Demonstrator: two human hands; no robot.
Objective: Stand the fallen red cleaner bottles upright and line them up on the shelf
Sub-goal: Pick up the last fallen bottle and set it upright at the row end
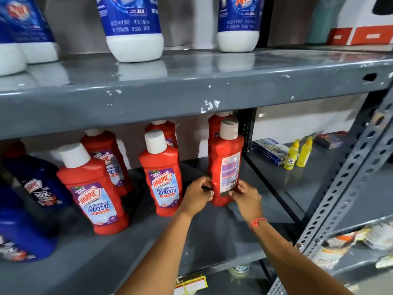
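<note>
Bare forearms, no sleeves; thin red thread band (258,222) w/ knot on rt wrist.

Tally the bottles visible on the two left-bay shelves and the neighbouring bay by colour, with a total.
Red cleaner bottles: 6, all upright; both hands hold the rightmost front one
Dark blue bottles, left: 2 visible
White bottles with blue labels, upper shelf: 4
Yellow bottles, right bay: 2
Total: 14

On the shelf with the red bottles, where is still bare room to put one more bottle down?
Bare shelf lies in front of the held red bottle, toward the front edge, and between it and the right post. The left side is crowded with red bottles and blue bottles.
</note>
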